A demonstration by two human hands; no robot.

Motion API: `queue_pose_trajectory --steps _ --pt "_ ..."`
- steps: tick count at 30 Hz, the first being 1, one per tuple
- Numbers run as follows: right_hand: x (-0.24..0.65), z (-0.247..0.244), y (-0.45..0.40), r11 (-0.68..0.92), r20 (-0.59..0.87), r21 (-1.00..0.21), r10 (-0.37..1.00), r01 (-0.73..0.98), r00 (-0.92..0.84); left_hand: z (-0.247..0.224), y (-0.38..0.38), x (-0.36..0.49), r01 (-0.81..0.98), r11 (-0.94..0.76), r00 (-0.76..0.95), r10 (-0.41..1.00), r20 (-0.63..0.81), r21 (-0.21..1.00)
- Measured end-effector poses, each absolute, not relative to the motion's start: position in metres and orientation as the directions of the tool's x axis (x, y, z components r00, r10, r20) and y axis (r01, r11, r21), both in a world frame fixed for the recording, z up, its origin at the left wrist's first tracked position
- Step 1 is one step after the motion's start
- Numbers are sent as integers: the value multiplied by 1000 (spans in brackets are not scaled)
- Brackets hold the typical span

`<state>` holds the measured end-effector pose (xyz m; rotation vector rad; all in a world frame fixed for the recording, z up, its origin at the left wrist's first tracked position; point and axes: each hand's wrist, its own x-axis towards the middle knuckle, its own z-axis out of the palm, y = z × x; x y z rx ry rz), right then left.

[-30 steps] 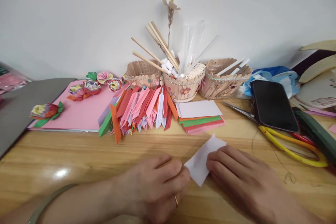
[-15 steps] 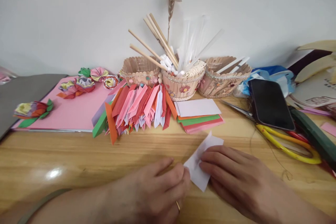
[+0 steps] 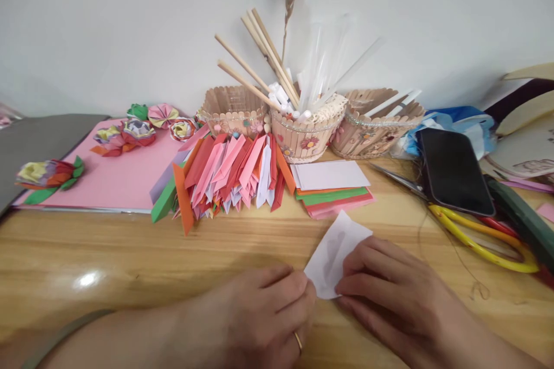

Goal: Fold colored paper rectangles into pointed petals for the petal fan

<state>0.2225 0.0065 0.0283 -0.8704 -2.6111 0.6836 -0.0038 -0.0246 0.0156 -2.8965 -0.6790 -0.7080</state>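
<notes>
A small sheet of pale white paper is held tilted just above the wooden table, between my two hands. My left hand, with a ring on one finger, pinches the paper's left corner. On the right side, my right hand grips the lower right edge, thumb underneath and fingers on top. Behind the paper lies a stack of coloured paper slips, white on top with orange, green, red and pink below. A pile of folded paper pieces in red, pink, orange and lilac sits to its left.
Three wooden stick baskets hold dowels and clear tubes at the back. Folded paper flowers rest on pink paper at left. Yellow-handled scissors, a phone and a green tool lie at right.
The paper has turned so more of its face shows, and my right fingers have slid down to its lower right edge. The camera view has shifted slightly.
</notes>
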Motion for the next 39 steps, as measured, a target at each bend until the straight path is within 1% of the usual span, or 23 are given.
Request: queue_pose_trajectory --steps 3,6,10,16,20,23,25,27,29,31,33,37,39 --pt "220 27 4 633 91 -548 696 547 -713 14 -26 -4 444 -894 791 419 446 53" --pt "217 26 3 595 64 -545 733 591 -677 13 -26 -3 447 -889 788 443 429 96" --pt "213 26 4 589 66 -536 743 605 -666 14 -26 0 462 -873 774 483 409 157" --pt "210 26 5 614 101 -502 741 609 -664 16 -25 1 466 -865 774 500 388 185" --pt "210 27 5 618 118 -506 741 601 -661 16 -24 2 485 -848 773 530 349 213" --pt "210 27 6 605 121 -525 749 599 -651 13 -24 6 515 -830 741 556 377 212" --pt "211 26 6 591 109 -538 756 601 -646 11 -25 9 556 -780 686 626 370 288" --pt "212 25 4 574 94 -551 764 606 -638 9 -26 11 597 -689 628 721 294 411" --pt "213 23 3 551 75 -568 774 611 -628 8 -27 12 614 -624 612 763 208 483" --pt "213 23 2 535 57 -582 778 612 -626 7 -27 12 618 -616 628 761 164 489" --pt "213 24 3 538 46 -582 770 610 -636 7 -27 11 620 -615 634 759 150 488" --pt "210 26 5 586 67 -536 747 608 -662 9 -26 12 625 -591 598 782 173 511" --pt "209 26 5 604 77 -517 738 606 -670 11 -25 13 615 -606 606 772 189 504"
